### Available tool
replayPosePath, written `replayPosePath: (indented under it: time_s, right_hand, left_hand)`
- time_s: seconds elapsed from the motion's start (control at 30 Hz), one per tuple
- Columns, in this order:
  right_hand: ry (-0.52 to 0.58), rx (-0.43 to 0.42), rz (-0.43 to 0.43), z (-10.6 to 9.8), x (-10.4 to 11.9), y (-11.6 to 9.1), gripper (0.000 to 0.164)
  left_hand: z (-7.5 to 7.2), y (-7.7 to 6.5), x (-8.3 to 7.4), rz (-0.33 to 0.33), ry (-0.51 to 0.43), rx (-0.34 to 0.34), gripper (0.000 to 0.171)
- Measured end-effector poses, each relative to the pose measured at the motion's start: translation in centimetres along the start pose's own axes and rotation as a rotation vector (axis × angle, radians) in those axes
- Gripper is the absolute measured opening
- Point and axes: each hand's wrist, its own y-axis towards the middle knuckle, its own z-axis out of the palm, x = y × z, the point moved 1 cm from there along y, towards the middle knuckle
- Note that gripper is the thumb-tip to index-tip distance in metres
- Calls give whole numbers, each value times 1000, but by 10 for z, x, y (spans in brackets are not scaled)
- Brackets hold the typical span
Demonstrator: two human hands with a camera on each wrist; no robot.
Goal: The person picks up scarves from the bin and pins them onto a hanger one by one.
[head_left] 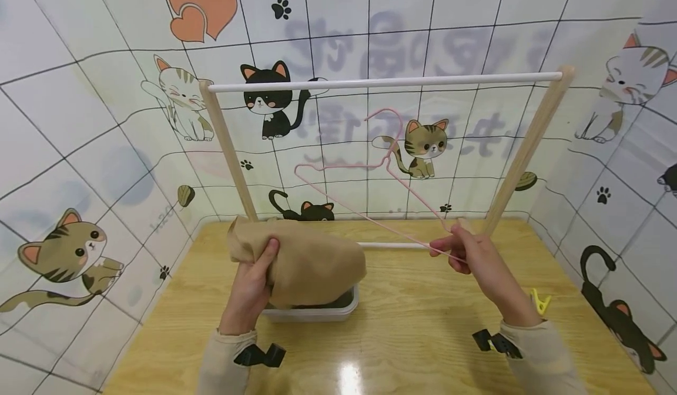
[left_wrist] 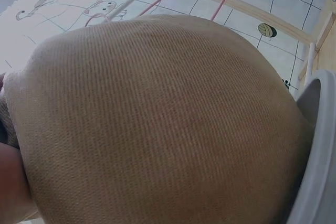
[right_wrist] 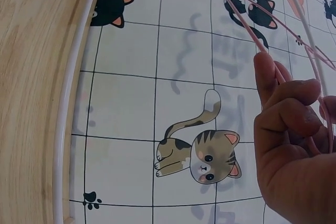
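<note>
My left grip [head_left: 252, 286] is closed on the left end of a bunched brown cloth [head_left: 312, 260], thumb laid over the top (the fingers beneath are hidden, so I cannot tell how firm the hold is). The cloth hangs just above a pale tub [head_left: 312, 314] on the near left of the worktop [head_left: 412, 318], and its free right end, with nothing under it but that tub, could sag back in or slide out if my thumb slackens. My right grip [head_left: 471, 253] pinches one corner of a pink hanger [head_left: 349, 166], with the rest reaching up and left, its hook well below the top rail [head_left: 370, 83]. Held only at that end, the thin frame might swivel between my fingers, and its far left corner, close above the cloth, could snag the fabric if I bring both together carelessly. A hasty lift could also knock the hook against the rail and jar the rack. The yellow clip [head_left: 540, 303] lies near my right wrist, where a low sweep of my forearm might brush it aside.
</note>
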Motion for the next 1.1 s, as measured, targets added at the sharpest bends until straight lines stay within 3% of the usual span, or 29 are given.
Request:
replayPosePath:
  time_s: [0.43, 0.73, 0.97, 1.1]
  right_hand:
    - [27, 14, 6, 12, -4, -1, 72]
    - [84, 28, 52, 28, -7, -2, 66]
    - [24, 14, 8, 36, -11, -3, 69]
    - [49, 26, -1, 39, -12, -2, 70]
  left_hand:
    - [9, 9, -8, -22, -20, 8, 9]
    - [16, 13, -10, -61, -145, 7, 12]
    - [26, 22, -10, -61, -229, 43, 14]
    - [31, 27, -9, -60, -242, 51, 13]
